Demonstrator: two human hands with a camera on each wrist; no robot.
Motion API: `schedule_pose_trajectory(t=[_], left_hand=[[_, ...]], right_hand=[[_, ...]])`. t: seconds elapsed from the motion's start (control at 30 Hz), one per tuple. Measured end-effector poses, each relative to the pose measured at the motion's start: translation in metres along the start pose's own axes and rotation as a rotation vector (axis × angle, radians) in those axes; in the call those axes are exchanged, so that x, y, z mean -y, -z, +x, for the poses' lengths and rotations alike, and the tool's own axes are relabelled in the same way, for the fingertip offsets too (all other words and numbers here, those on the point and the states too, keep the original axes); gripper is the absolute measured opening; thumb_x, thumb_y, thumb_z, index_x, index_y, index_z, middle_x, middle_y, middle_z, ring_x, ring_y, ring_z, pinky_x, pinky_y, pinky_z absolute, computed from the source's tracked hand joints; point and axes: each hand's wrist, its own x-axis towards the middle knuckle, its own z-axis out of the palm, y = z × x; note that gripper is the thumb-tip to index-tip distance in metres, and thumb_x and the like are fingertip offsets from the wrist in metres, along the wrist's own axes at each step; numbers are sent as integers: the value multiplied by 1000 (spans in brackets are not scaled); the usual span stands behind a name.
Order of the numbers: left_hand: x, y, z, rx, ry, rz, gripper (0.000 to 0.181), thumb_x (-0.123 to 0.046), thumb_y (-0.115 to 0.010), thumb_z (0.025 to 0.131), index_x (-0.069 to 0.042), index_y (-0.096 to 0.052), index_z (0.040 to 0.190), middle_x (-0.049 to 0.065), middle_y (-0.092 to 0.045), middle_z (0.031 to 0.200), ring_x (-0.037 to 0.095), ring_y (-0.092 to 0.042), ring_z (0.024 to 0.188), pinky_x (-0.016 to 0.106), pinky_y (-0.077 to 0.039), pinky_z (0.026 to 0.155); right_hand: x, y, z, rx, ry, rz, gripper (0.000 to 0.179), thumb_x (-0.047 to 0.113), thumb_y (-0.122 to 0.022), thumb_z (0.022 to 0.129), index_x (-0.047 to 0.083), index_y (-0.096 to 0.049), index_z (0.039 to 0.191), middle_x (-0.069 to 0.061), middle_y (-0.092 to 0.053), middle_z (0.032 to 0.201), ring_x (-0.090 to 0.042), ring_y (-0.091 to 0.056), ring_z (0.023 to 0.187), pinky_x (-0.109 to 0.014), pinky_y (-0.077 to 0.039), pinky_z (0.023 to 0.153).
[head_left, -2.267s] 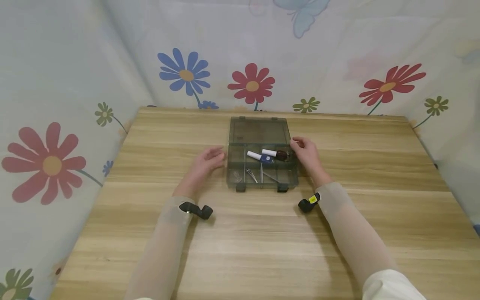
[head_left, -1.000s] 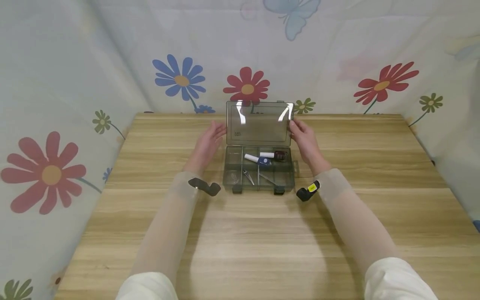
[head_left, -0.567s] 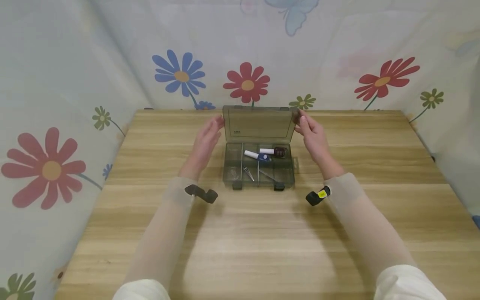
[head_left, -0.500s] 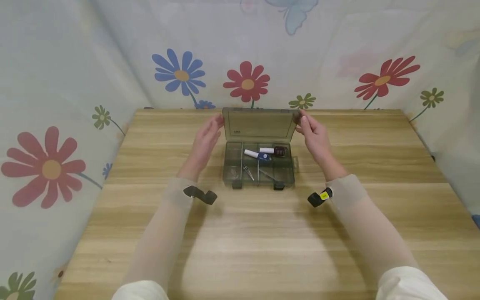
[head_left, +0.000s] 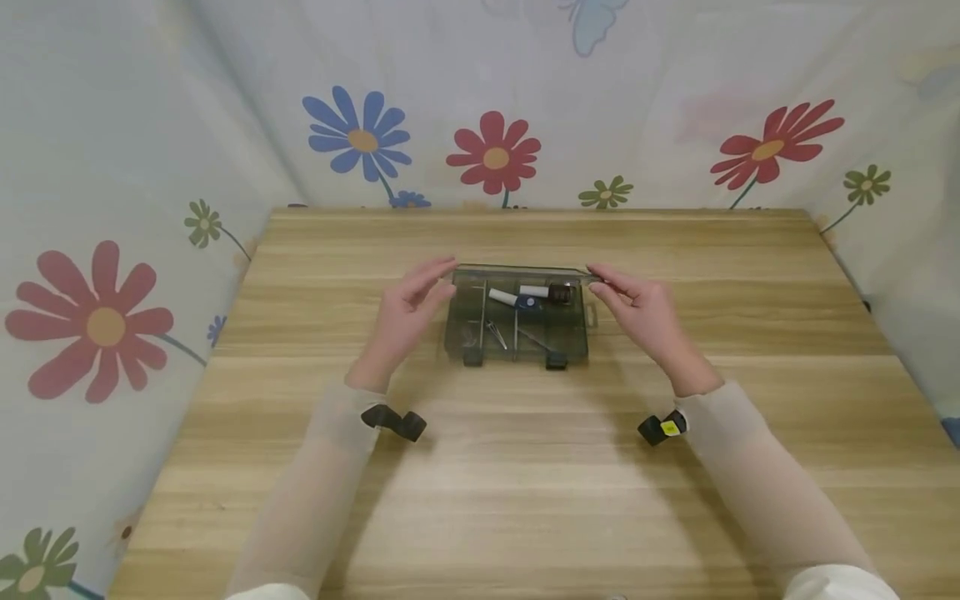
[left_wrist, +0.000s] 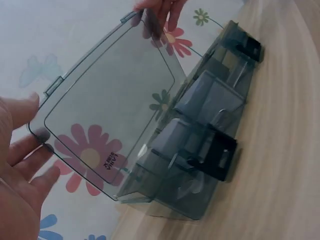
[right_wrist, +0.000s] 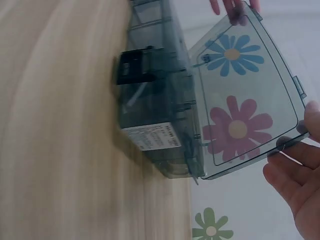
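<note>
A translucent grey divided storage box (head_left: 570,348) sits on the table, its hinged lid (left_wrist: 105,95) raised and seen almost edge-on in the head view. My left hand (head_left: 408,312) pinches the lid's left corner, thumb on one face and fingertips behind it. At the opposite corner my right hand (right_wrist: 302,170) holds the lid between thumb and fingers. Inside lie a blue nail polish bottle (head_left: 529,303) and a dark red one (head_left: 561,293), both with white caps. A small metal clipper-like tool (head_left: 496,334) and a thin metal stick (head_left: 534,339) lie in the front compartments.
Two black latches (head_left: 556,360) hang along the box's front edge. A printed label (right_wrist: 152,136) is on its right side. The wooden table (head_left: 480,483) extends around the box, with a flower-printed cloth (head_left: 660,100) behind it.
The lid first rose from lying back to upright, and has since tipped forward toward the box. Both hands moved with it, and the right hand has shifted outward.
</note>
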Motion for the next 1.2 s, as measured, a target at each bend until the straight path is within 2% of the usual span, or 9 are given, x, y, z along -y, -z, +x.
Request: schedule_pose_trajectory(t=[0.1, 0.2, 0.33, 0.53, 0.7, 0.93, 1.2], left_hand=[[5, -3, -7, -16, -40, 56, 30, 6, -60, 86, 9, -59, 116, 20, -54, 127, 25, -48, 121, 30, -41, 100], [16, -4, -14, -24, -86, 109, 28, 5, -64, 83, 7, -64, 111, 17, -59, 121, 26, -52, 118, 27, -45, 95], [30, -4, -27, -1, -159, 205, 27, 6, -67, 81, 4, -67, 107, 14, -62, 116, 29, -54, 115, 26, -47, 92], [38, -5, -42, 63, -251, 404, 26, 5, -69, 79, 2, -68, 105, 11, -63, 116, 26, -54, 115, 28, -44, 97], [42, -8, -46, 101, -260, 462, 25, 6, -69, 79, 3, -68, 103, 14, -63, 114, 28, -54, 115, 32, -42, 99], [43, -11, -50, 155, -259, 524, 24, 4, -67, 81, 1, -69, 105, 12, -63, 116, 28, -54, 115, 33, -45, 96], [46, -12, -50, 195, -245, 571, 22, 3, -67, 82, 0, -70, 103, 9, -63, 116, 26, -54, 115, 35, -48, 93]], right_hand=[[-1, -3, -8, 28, 110, -105, 33, 17, -64, 89, 8, -63, 121, -11, -61, 120, -25, -60, 106, -36, -55, 78], [-2, -6, -15, 64, 216, -162, 35, 9, -68, 84, 4, -64, 118, -14, -60, 121, -29, -57, 110, -42, -52, 84], [-3, -10, -24, 116, 291, -214, 38, 5, -72, 79, -1, -64, 115, -17, -60, 120, -33, -54, 113, -47, -48, 90], [-5, -17, -36, 205, 319, -315, 41, 6, -71, 80, 0, -62, 119, -15, -57, 124, -32, -51, 118, -47, -48, 89], [-6, -24, -39, 248, 352, -362, 39, 5, -70, 81, -1, -62, 119, -16, -56, 125, -33, -50, 118, -48, -47, 91], [-6, -30, -42, 312, 323, -390, 40, 4, -68, 83, -2, -59, 121, -16, -55, 127, -33, -46, 122, -52, -40, 98], [-5, -30, -45, 326, 296, -396, 40, 3, -68, 82, -2, -60, 121, -17, -54, 128, -33, -45, 122, -54, -40, 97]])
